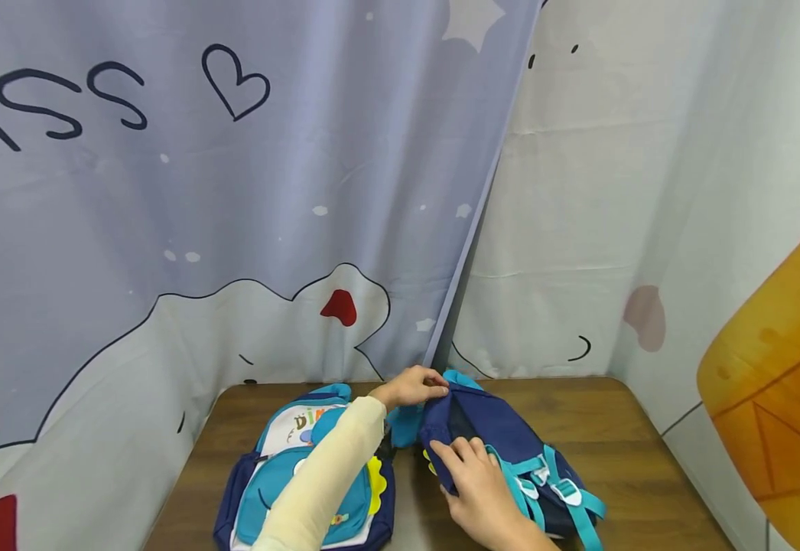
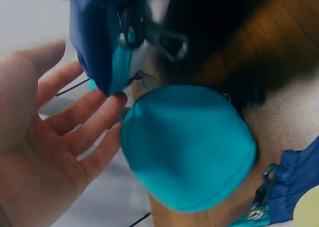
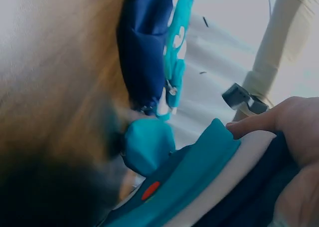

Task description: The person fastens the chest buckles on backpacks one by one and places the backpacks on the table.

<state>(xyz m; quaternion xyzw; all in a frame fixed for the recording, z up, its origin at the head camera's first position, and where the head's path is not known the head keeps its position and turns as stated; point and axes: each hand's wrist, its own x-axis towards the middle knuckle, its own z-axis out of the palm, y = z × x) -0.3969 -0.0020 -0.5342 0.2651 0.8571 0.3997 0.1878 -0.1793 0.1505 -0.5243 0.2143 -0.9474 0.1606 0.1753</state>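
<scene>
A navy backpack (image 1: 499, 421) with teal straps lies tilted on the table, its strap side up. My left hand (image 1: 410, 386) touches its top edge; in the left wrist view the fingers (image 2: 92, 119) are extended and spread against the zipped edge. My right hand (image 1: 486, 493) grips the bag's near left side, and in the right wrist view it holds the layered teal, white and navy edge (image 3: 209, 172). Between the bags shows a rounded teal fabric piece (image 2: 189, 147); what it belongs to is unclear. My left forearm partly covers a second backpack (image 1: 304, 490), teal, white and navy.
The brown wooden table (image 1: 634, 459) stands against a printed fabric backdrop (image 1: 345, 191) that rises behind it and along its sides. A loose teal strap (image 1: 586, 528) trails from the navy backpack toward the table's front.
</scene>
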